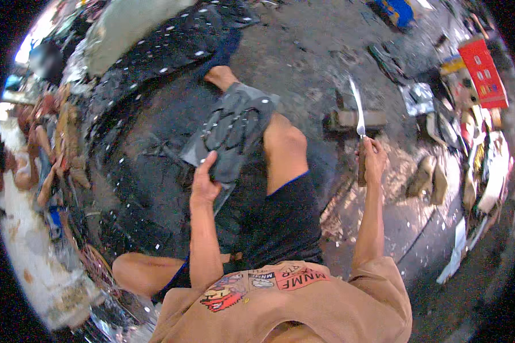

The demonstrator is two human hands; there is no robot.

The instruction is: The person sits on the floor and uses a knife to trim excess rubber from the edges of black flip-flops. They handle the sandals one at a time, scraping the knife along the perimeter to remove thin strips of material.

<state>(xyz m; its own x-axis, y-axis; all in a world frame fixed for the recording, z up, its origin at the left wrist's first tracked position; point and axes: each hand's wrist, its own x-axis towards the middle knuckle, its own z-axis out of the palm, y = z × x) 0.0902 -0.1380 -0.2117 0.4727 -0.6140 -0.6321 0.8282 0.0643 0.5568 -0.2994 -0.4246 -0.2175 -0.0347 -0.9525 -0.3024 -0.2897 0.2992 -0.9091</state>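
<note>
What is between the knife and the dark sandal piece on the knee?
Nothing visible. The right hand holds the knife upright out to the side, the left hand grips the dark sandal piece on the knee, which lies between them.

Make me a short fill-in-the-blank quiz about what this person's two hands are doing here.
1. The right hand holds a knife with its blade pointing ____.
2. The left hand grips a dark grey ____, a flat sheet.
3. That sheet rests on the person's raised ____.
4. The knife handle is made of ____.

Missing words: up; rubber piece; knee; wood
</note>
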